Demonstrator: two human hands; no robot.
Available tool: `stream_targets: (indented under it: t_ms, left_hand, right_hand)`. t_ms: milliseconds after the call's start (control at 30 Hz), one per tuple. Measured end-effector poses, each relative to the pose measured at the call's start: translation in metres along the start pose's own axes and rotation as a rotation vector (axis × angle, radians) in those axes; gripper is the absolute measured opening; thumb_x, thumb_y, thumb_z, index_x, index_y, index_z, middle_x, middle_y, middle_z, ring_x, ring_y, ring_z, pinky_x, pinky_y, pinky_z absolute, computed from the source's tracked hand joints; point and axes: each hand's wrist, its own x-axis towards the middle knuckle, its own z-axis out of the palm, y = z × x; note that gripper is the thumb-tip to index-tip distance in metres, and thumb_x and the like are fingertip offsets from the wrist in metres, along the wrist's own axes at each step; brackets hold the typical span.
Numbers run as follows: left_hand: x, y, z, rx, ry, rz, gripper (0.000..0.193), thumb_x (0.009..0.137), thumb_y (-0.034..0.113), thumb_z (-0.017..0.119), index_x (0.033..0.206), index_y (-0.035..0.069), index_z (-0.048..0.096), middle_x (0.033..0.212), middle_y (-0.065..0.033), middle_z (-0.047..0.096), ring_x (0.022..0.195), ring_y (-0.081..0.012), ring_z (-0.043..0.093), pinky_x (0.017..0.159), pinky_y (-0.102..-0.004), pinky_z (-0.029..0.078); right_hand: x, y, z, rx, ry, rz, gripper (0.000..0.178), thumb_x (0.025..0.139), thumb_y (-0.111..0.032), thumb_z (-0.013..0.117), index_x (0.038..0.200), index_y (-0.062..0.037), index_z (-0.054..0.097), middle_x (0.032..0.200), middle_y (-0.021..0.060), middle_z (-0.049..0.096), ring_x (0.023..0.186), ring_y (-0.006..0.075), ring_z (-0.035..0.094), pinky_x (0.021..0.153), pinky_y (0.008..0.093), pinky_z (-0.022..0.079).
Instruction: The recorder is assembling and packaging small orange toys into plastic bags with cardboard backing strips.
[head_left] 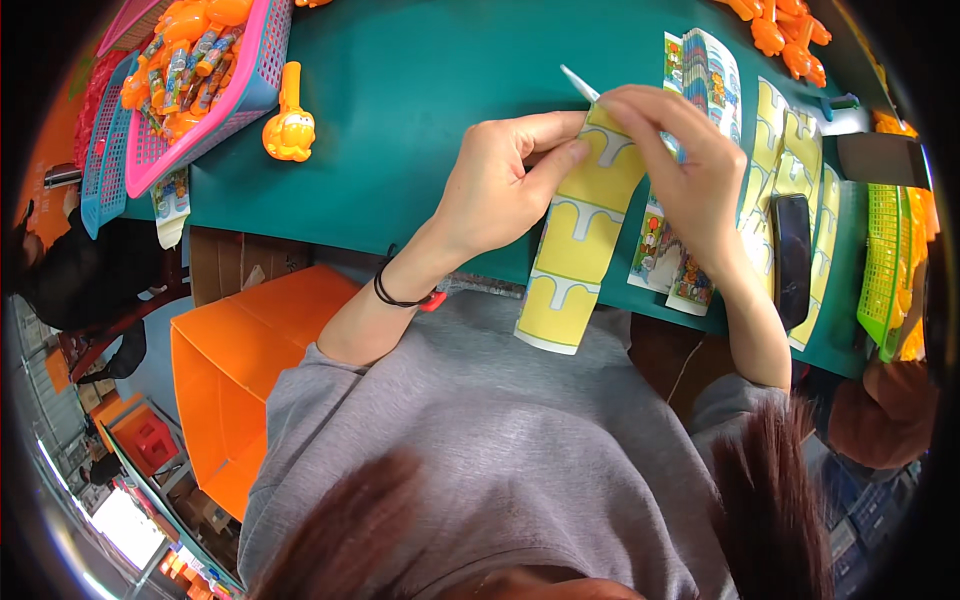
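Note:
A strip of yellow stickers (575, 255) with pale-blue dripping outlines hangs down over the table's front edge toward my lap. My left hand (497, 185) pinches its left edge near the top between thumb and finger. My right hand (690, 150) is closed at the strip's upper end, its fingertips close together there. A narrow white pointed tip (578, 83) sticks out beyond the right fingertips; I cannot tell whether it is the strip's curled end or a peeled sticker.
Left on the green table (400, 90), a pink-rimmed basket (215, 130) holds orange toys and printed tubes; one orange cat-faced toy (290, 130) lies beside it. At right are printed sticker sheets (715, 75), more yellow strips (800, 150), a dark phone (792, 255) and a green basket (880, 260).

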Motion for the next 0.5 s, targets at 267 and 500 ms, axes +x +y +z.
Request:
stream_targets:
  t_ms: [267, 500]
  left_hand:
    - [0.003, 0.004, -0.008, 0.343, 0.16, -0.042, 0.052, 0.088, -0.003, 0.062, 0.135, -0.001, 0.041, 0.095, -0.02, 0.069, 0.082, -0.0183, 0.07, 0.071, -0.0292, 0.053]
    - [0.011, 0.008, 0.008, 0.823, 0.338, 0.498, 0.062, 0.078, -0.002, 0.071, 0.134, 0.005, 0.044, 0.093, -0.0107, 0.061, 0.075, -0.0235, 0.061, 0.07, -0.0326, 0.05]
  right_hand:
    - [0.009, 0.061, -0.039, 1.009, 0.429, 0.792, 0.026, 0.093, -0.024, 0.066, 0.101, 0.0002, 0.07, 0.093, 0.0015, 0.067, 0.085, 0.0082, 0.06, 0.081, 0.0245, 0.047]
    - [0.005, 0.016, -0.024, -0.396, 0.336, -0.364, 0.021, 0.076, -0.002, 0.076, 0.095, -0.0074, 0.071, 0.102, 0.0041, 0.067, 0.09, 0.0173, 0.06, 0.082, 0.0286, 0.047]
